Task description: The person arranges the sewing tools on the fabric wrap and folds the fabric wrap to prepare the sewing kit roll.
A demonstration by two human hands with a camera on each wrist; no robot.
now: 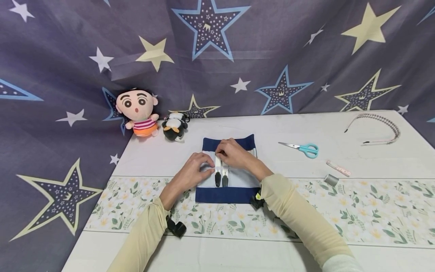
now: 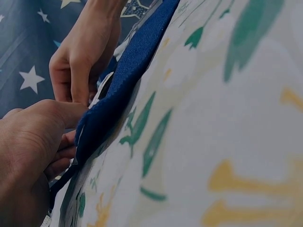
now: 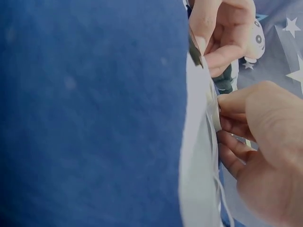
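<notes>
A navy-edged cloth organizer (image 1: 227, 195) with a pale middle lies flat in front of me. Two slim light-coloured tools with dark ends lie side by side on it, the left one (image 1: 218, 178) and the right one (image 1: 225, 180), crossed by a narrow pale band. My right hand (image 1: 235, 154) reaches over from the far side and pinches the upper end of the left tool. From the left side, my left hand (image 1: 193, 173) has thumb and forefinger nearly together at the band, pinching the pale cloth there. The right wrist view shows my right hand's fingertips (image 3: 221, 105) at the tool's tip.
To the right lie blue-handled scissors (image 1: 307, 149), a pink patterned strip (image 1: 338, 168), a grey spool (image 1: 331, 180) and a headband (image 1: 395, 130). A plush doll (image 1: 144, 126) and a plush penguin (image 1: 174, 128) stand back left. A floral runner (image 1: 360, 219) crosses the white table.
</notes>
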